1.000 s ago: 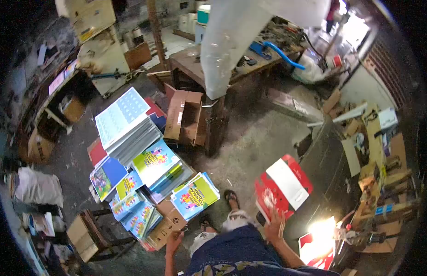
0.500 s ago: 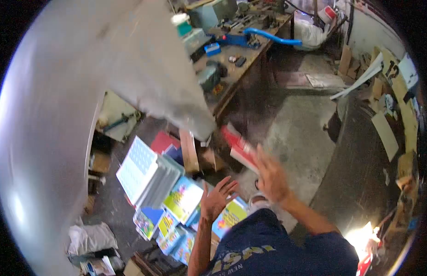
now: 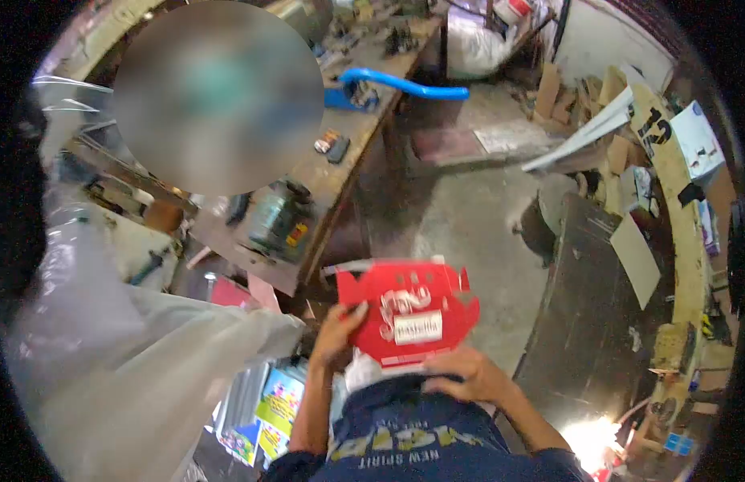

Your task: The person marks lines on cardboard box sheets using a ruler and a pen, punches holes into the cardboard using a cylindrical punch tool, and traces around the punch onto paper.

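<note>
A flat red carton (image 3: 413,313) with notched flaps, white swirls and a white label is held in front of my body. My left hand (image 3: 337,333) grips its left edge, with the thumb on the printed face. At the lower right edge is my right hand (image 3: 469,375), its fingers bent against the carton. Part of both hands' grip is hidden behind or blurred. Below my left forearm lie stacked colourful printed sheets (image 3: 278,402), partly covered by a pale translucent plastic sheet (image 3: 180,345).
A workbench (image 3: 352,157) runs along the upper left, bearing tools, a greenish machine (image 3: 280,221) and a blue tube (image 3: 413,84). A dark board (image 3: 581,297) stands at right, near cardboard scraps (image 3: 549,92). A bright glow (image 3: 589,442) shows at the lower right.
The red carton has turned its printed face up and come closer to my body. My left hand, empty before, now holds its left edge. The plastic sheet has dropped lower at left.
</note>
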The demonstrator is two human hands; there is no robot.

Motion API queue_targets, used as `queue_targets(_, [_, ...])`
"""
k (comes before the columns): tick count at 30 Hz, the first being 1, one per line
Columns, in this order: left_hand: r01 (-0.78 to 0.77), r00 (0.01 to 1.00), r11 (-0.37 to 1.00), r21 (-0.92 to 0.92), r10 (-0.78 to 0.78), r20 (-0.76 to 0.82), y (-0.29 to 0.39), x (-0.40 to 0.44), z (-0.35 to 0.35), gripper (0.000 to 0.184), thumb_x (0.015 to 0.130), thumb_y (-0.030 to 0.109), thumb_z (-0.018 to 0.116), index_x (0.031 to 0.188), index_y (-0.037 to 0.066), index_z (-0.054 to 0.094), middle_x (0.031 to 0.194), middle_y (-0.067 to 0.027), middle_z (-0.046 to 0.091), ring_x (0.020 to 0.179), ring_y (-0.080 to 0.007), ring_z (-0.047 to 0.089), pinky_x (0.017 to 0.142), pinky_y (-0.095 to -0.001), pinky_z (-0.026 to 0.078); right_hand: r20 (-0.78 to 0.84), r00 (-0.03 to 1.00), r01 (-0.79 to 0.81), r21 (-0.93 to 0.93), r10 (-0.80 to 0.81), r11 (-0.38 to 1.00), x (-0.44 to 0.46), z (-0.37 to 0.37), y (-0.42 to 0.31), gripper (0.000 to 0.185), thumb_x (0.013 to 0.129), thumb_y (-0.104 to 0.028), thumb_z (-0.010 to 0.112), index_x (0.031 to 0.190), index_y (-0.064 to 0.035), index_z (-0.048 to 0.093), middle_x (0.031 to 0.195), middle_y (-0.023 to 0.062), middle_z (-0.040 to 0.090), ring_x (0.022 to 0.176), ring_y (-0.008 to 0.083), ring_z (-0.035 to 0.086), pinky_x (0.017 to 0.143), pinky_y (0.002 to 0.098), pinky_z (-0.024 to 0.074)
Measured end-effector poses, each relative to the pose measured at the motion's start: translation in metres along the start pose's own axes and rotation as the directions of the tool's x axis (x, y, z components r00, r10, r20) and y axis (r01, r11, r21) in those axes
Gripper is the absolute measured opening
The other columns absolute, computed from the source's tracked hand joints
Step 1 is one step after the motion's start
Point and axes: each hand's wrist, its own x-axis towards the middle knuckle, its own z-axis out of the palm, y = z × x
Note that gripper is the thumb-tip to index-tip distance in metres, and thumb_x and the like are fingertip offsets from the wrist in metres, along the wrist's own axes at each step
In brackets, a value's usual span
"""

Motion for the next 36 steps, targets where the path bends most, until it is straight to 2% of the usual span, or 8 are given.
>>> queue_targets(7, [-0.144, 0.989, 0.974, -0.174, 0.148, 0.007, 0.052, 0.098, -0.012, 0.036, 0.098, 0.021, 0.066, 0.128, 0.002, 0.062, 0.119, -0.0036, 0.064, 0.11, -0.0125, 0.059, 0.096, -0.0305, 0.047, -0.313, 0.854, -0.431, 0.022, 0.416, 0.902, 0.039, -0.004, 0.101, 0.04, 0.08, -0.018, 0.079, 0.116, -0.0029, 0.071, 0.102, 0.0178, 0.075, 0.094, 0.0299, 0.073, 0.085, 0.0391, 0.0562])
queue_targets(9, [-0.116, 0.991, 0.981, -0.154, 0.104, -0.086, 0.072, 0.14, -0.018, 0.038, 0.098, 0.022, 0.067, 0.129, 0.002, 0.061, 0.121, -0.0038, 0.063, 0.113, -0.0127, 0.058, 0.098, -0.0309, 0.046, -0.229, 0.454, -0.879, 0.044, 0.861, 0.475, 0.045, 0.012, 0.182, 0.055, 0.078, -0.036, 0.08, 0.116, 0.0014, 0.069, 0.11, 0.0236, 0.071, 0.108, 0.0337, 0.069, 0.094, 0.0407, 0.0525])
queue_targets(14, [-0.288, 0.957, 0.943, -0.167, 0.279, -0.079, 0.131, 0.211, -0.04, 0.037, 0.099, 0.022, 0.065, 0.13, 0.002, 0.061, 0.121, -0.0028, 0.063, 0.112, -0.0125, 0.057, 0.098, -0.0293, 0.045, 0.239, 0.468, -0.884, 0.107, 0.851, 0.456, 0.038, 0.044, 0.378, 0.06, 0.086, -0.044, 0.069, 0.13, -0.004, 0.063, 0.124, 0.0216, 0.065, 0.115, 0.0312, 0.057, 0.098, 0.0425, 0.0452])
queue_targets(18, [-0.448, 0.881, 0.894, -0.011, 0.439, -0.177, 0.189, 0.257, -0.066, 0.034, 0.103, 0.015, 0.058, 0.131, -0.002, 0.058, 0.143, -0.0082, 0.053, 0.122, -0.0112, 0.05, 0.102, -0.0286, 0.041, 0.548, 0.392, -0.883, 0.0, 0.739, 0.469, 0.216, -0.075, 0.351, 0.052, 0.091, -0.043, 0.062, 0.123, -0.0029, 0.067, 0.112, 0.0173, 0.07, 0.1, 0.0277, 0.064, 0.085, 0.0418, 0.0516])
queue_targets(23, [-0.462, 0.726, 0.848, 0.259, 0.53, -0.438, 0.147, 0.323, -0.101, 0.046, 0.102, 0.012, 0.057, 0.145, 0.0, 0.047, 0.162, -0.0113, 0.032, 0.135, -0.0151, 0.043, 0.113, -0.0322, 0.033, 0.353, 0.692, -0.39, -0.552, 0.63, 0.737, 0.477, -0.195, 0.264, 0.044, 0.092, -0.042, 0.062, 0.1, -0.0002, 0.073, 0.071, 0.0213, 0.066, 0.064, 0.0274, 0.065, 0.065, 0.0456, 0.0504])
queue_targets(25, [-0.604, 0.716, 0.679, -0.417, 0.231, -0.659, 0.164, 0.337, -0.069, 0.053, 0.102, 0.012, 0.057, 0.152, 0.005, 0.038, 0.159, -0.012, 0.036, 0.135, -0.0179, 0.045, 0.114, -0.0367, 0.035, 0.32, 0.802, -0.211, -0.639, 0.505, 0.74, 0.561, -0.216, 0.227, 0.036, 0.092, -0.035, 0.064, 0.099, 0.0, 0.073, 0.078, 0.0217, 0.069, 0.064, 0.0303, 0.065, 0.066, 0.0435, 0.0514])
queue_targets(28, [-0.639, 0.6, 0.559, -0.528, -0.066, -0.797, 0.12, 0.373, -0.064, 0.027, 0.099, 0.015, 0.063, 0.121, 0.002, 0.056, 0.123, -0.0115, 0.063, 0.111, -0.0201, 0.062, 0.099, -0.0383, 0.051, 0.255, 0.963, 0.021, -0.398, 0.089, 0.917, 0.688, -0.2, 0.183, 0.025, 0.09, -0.022, 0.068, 0.099, 0.0009, 0.072, 0.081, 0.0196, 0.072, 0.066, 0.0279, 0.068, 0.067, 0.0396, 0.0533])
queue_targets(36, [-0.694, 0.467, 0.426, -0.58, -0.347, -0.813, 0.136, 0.386, -0.089, 0.044, 0.097, 0.002, 0.054, 0.139, -0.004, 0.044, 0.124, -0.0195, 0.064, 0.109, -0.0264, 0.067, 0.091, -0.0386, 0.055, 0.614, 0.736, 0.582, -0.358, -0.286, 0.73, 0.97, -0.025, 0.207, 0.024, 0.077, -0.02, 0.08, 0.09, -0.0011, 0.071, 0.087, 0.0177, 0.073, 0.082, 0.0317, 0.073, 0.072, 0.0408, 0.0575])
